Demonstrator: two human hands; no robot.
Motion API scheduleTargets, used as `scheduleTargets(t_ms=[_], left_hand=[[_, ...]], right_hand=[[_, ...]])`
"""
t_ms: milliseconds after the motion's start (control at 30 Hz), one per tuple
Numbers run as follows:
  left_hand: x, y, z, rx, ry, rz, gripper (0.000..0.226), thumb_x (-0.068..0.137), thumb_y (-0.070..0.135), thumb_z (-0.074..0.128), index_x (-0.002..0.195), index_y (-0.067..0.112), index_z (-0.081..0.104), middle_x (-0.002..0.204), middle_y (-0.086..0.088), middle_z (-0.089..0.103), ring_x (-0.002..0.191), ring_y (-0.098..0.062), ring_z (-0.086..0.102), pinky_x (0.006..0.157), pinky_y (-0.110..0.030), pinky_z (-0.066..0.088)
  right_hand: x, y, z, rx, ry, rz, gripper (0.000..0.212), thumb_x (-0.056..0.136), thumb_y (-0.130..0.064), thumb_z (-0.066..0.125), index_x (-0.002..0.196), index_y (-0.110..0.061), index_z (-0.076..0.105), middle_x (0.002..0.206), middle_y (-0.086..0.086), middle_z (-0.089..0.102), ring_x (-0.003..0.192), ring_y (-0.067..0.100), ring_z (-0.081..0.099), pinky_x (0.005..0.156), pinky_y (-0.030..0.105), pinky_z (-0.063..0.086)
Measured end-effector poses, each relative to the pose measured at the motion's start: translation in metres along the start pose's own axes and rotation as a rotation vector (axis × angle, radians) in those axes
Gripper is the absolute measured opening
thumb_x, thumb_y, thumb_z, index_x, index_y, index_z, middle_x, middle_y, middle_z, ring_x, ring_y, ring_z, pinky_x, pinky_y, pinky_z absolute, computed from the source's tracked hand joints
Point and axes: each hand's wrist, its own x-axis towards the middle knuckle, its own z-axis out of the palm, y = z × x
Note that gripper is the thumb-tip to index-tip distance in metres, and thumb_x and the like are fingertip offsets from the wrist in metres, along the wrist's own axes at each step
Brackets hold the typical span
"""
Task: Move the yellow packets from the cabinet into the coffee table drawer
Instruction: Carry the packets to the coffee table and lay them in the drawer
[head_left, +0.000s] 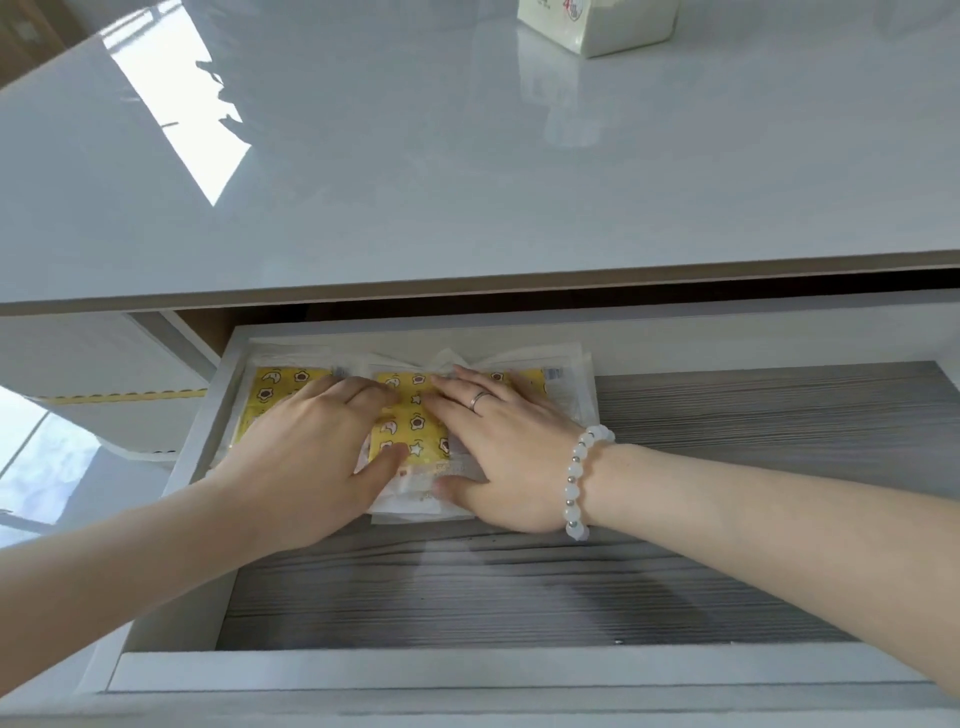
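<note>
Already in the drawer (467, 670) — yellow packets (410, 426) pressed flat under two hands.

Left hand (311, 441) and right hand (498, 452) lie side by side on the packets, fingers straight and spread, pushing down rather than gripping; neither pinches anything. The packets sit in the drawer's back left corner on its grey wood-grain floor. This batch looks delivered — the cabinet is out of view, so whether more remain cannot be told. The drawer stands open beneath the glossy tabletop (467, 156).
</note>
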Motion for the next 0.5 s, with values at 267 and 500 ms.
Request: scheduleTargets(t_ms=[267, 500], left_hand=[[0.005, 0.017, -0.054, -0.016, -0.264, -0.031, 0.050, 0.097, 0.043, 0.037, 0.141, 0.020, 0.035, 0.141, 0.004, 0.040, 0.132, -0.016, 0.036, 0.107, -0.027, 0.031], [0.001, 0.037, -0.216, -0.112, -0.327, -0.091, 0.043, 0.099, 0.032, 0.036, 0.139, 0.016, 0.035, 0.138, 0.001, 0.040, 0.122, -0.020, 0.044, 0.097, -0.030, 0.040]], right_hand=[[-0.011, -0.020, -0.060, 0.062, -0.193, 0.061, 0.062, 0.094, -0.043, 0.046, 0.146, -0.016, 0.026, 0.155, 0.003, 0.019, 0.144, 0.020, 0.014, 0.115, 0.038, 0.023], [-0.033, -0.069, -0.227, -0.023, -0.246, 0.191, 0.042, 0.096, -0.032, 0.042, 0.136, -0.016, 0.045, 0.137, 0.005, 0.045, 0.126, 0.023, 0.043, 0.096, 0.040, 0.046]])
